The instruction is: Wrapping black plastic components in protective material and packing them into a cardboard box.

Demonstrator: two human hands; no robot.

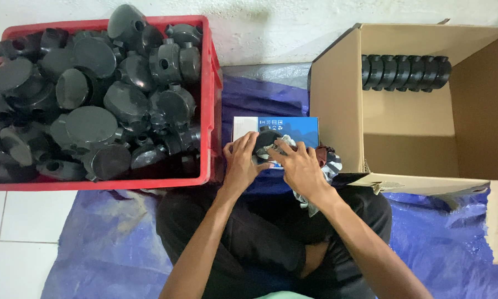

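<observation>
My left hand (240, 160) grips a round black plastic junction box (266, 139) from its left side. My right hand (300, 166) presses a crumpled grey cloth (271, 150) against the same box from the right. Both hands meet just above my lap, in front of a small blue and white carton (293, 126) lying on the blue tarp. More of the cloth hangs below my right wrist.
A red crate (211, 94) heaped with several black junction boxes stands at the left. An open cardboard box (337, 94) at the right holds a row of the same black parts (406, 72) against its far wall. A blue tarp (110, 243) covers the white tiled floor.
</observation>
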